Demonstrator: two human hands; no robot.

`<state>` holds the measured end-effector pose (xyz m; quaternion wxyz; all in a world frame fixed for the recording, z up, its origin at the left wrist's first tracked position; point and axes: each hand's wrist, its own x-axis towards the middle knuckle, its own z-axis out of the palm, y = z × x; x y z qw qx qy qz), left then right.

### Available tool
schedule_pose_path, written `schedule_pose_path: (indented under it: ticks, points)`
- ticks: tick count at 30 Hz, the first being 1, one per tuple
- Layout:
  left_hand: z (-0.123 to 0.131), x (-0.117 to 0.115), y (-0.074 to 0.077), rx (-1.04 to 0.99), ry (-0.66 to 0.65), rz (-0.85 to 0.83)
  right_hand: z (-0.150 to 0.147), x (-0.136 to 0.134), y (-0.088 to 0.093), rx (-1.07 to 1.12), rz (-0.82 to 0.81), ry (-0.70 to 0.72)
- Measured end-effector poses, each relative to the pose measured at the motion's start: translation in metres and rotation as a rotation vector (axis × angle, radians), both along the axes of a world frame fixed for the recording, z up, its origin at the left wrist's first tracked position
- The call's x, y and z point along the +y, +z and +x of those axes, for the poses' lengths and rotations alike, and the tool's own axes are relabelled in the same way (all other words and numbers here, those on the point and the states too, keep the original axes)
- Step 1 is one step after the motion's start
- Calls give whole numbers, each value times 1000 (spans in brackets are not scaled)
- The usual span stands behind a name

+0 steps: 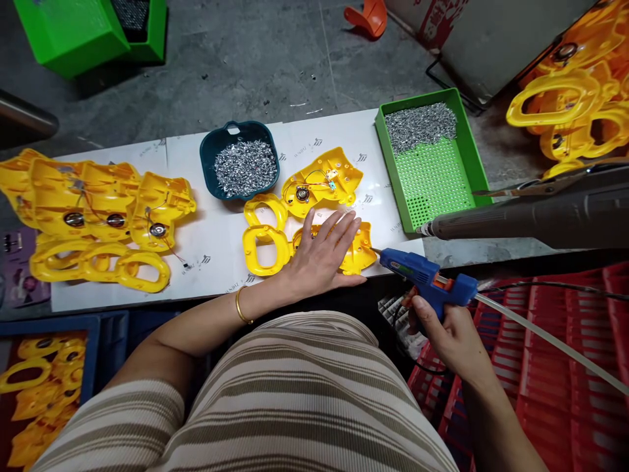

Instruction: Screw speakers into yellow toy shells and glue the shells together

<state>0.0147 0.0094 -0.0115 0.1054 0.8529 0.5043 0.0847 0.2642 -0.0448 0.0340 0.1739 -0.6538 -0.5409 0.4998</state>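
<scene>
My left hand [322, 255] lies with fingers stretched over a yellow plastic shell [362, 248], covering much of it. In my right hand [445, 331] is a blue hot glue gun [425, 275], a long pale glue stick [550, 344] running out of its back. The gun's nozzle points left at the shell's right end; whether it touches, I cannot tell. Just beyond lies a second yellow shell [322, 180] with a round dark part, thin wires and a small board. The oval handle of the near shell [266, 250] shows left of my hand.
A dark teal basin [206, 164] and a green tray [476, 164] hold small metal screws. Several wired yellow shells [105, 196] overlap at the left. A dark electric screwdriver [515, 213] juts in from the right. Red crates [550, 393] stand below it; a blue crate [91, 354] sits lower left.
</scene>
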Motion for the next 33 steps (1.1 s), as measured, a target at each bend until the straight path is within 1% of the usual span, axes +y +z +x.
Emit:
schedule_pose_path:
  ticks: [7, 14, 16, 18, 21, 24, 26, 29, 31, 33]
  points:
    - [0, 0, 1, -4, 2, -16, -1, -1, 3, -160, 41, 71]
    - [0, 1, 1, -32, 13, -14, -11, -1, 14, -345, 182, 150]
    - [0, 1, 0, -49, 14, -15, -12, 0, 17, -373, 217, 175]
    - [-1, 1, -1, -65, 12, -13, -12, 1, 18, -363, 219, 195]
    - [-3, 1, -2, -85, 11, -15, -9, 3, 19, -306, 174, 199]
    - [-4, 2, -4, -100, 18, -27, -5, 5, 22, -186, 77, 170]
    - [-5, 3, -5, -106, 19, -37, -3, 5, 24, -33, -19, 116]
    - [-5, 1, -6, -102, 12, -45, 0, 3, 25, 279, -111, 13]
    - [-7, 0, -4, -94, -4, -39, -1, 3, 23, 436, -84, -37]
    - [-9, 3, -1, -96, -15, -12, -5, 6, 19, 447, 1, -70]
